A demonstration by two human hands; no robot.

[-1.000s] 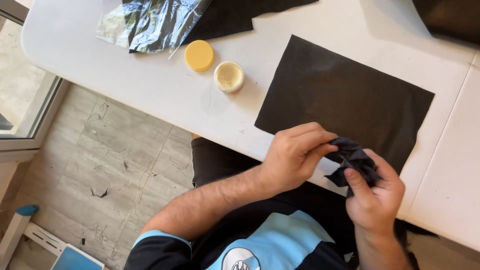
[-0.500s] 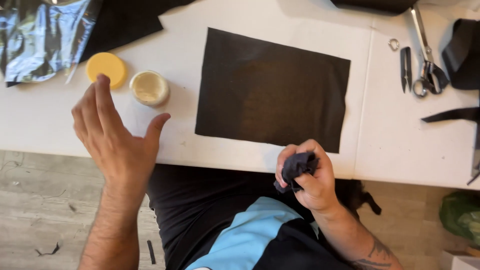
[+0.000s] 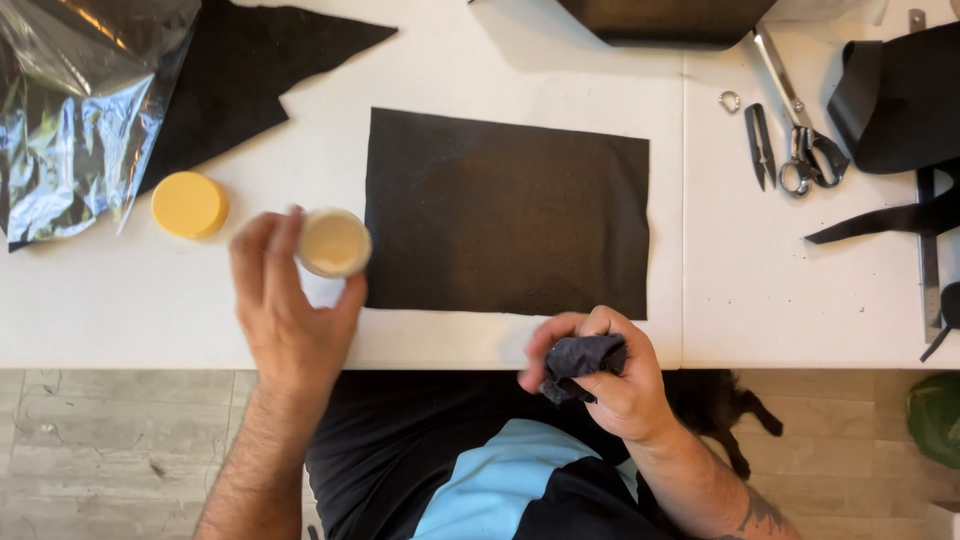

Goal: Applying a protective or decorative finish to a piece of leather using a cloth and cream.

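Note:
My left hand [image 3: 290, 305] grips a small open round jar [image 3: 333, 241] of pale cream on the white table [image 3: 480, 70], fingers on its left side and thumb on its right. The jar's yellow lid [image 3: 189, 204] lies just left of it. At the table's front edge my right hand [image 3: 605, 375] is closed around a bunched dark cloth [image 3: 583, 357]. A flat black rectangular sheet [image 3: 507, 212] lies on the table between and beyond both hands.
Crumpled clear plastic wrap [image 3: 75, 120] and a black fabric scrap [image 3: 255, 60] lie at back left. Scissors [image 3: 800, 120], small snips [image 3: 760, 145], a metal ring [image 3: 729, 100], black straps [image 3: 890, 95] and a ruler [image 3: 928, 250] lie at right. Wood-look floor below.
My left hand left the cloth, swung out to the left and has now closed on the jar. My right hand keeps the bunched cloth near the table edge.

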